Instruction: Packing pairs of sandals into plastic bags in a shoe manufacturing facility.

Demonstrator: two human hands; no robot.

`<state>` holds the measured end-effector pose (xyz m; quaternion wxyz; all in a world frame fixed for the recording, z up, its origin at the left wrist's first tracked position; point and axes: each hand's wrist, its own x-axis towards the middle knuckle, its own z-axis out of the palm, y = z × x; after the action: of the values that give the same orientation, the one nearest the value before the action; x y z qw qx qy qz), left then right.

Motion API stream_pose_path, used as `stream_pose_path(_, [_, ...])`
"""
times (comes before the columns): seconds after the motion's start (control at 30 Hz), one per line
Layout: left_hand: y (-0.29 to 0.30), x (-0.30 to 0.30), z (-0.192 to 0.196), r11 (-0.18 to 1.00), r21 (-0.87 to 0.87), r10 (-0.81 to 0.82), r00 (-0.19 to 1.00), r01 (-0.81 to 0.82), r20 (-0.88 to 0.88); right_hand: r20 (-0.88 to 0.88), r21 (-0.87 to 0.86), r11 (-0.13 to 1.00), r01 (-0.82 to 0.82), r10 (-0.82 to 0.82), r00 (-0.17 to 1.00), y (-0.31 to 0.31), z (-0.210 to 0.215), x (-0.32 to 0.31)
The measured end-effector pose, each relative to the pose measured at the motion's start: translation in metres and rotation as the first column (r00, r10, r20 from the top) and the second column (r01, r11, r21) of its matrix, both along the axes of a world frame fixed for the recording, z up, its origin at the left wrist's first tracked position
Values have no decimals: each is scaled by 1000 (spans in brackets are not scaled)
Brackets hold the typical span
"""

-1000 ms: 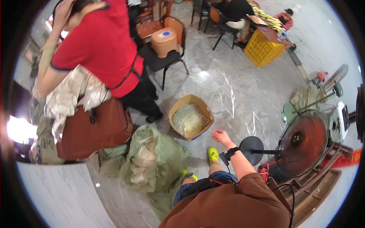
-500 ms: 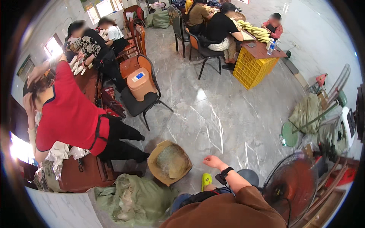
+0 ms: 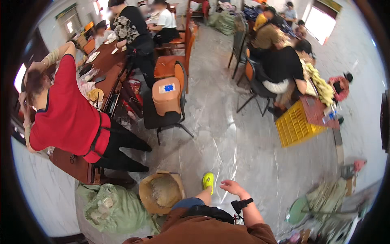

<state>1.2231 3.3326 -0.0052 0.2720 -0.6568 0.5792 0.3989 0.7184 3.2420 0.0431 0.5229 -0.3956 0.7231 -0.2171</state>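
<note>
Above the grey marble floor (image 3: 243, 138), the right hand (image 3: 232, 187) now hangs open and empty, swung clear of the round cardboard tub of pale fibre (image 3: 161, 192) it hovered near before. Left hand is out of sight.

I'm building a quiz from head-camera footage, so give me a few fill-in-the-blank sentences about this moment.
1. The person's right hand is open and holds ____.
2. The shoe near that hand is bright ____.
3. The round basket stands on the floor beside a ____ sack.
4. The plastic crate beside the seated people is ____.

Missing words: nothing; yellow-green; green; yellow
</note>
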Motion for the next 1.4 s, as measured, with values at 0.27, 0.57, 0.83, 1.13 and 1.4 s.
stream_pose_path(0.27, [4,-199,37,964,116,239,971,-241,28,-51,-110,981,159,-166,985,-150,29,-215])
stream_pose_path(0.57, [-127,-407,36,951,140,270,961,-275,50,-20,33,999,15,-15,1000,-345,25,-442])
stream_pose_path(0.83, [-337,-522,41,977,148,145,987,-154,69,-164,-319,933,-168,120,979,-613,123,-540])
stream_pose_path(1.13, [-656,-607,5,989,144,21,999,-26,36,-147,-324,842,-432,406,902,-902,104,-598])
stream_pose_path(1.4, [-931,-691,-2,987,154,-42,999,43,-5,-91,-315,905,-287,272,958,-1141,138,-714])
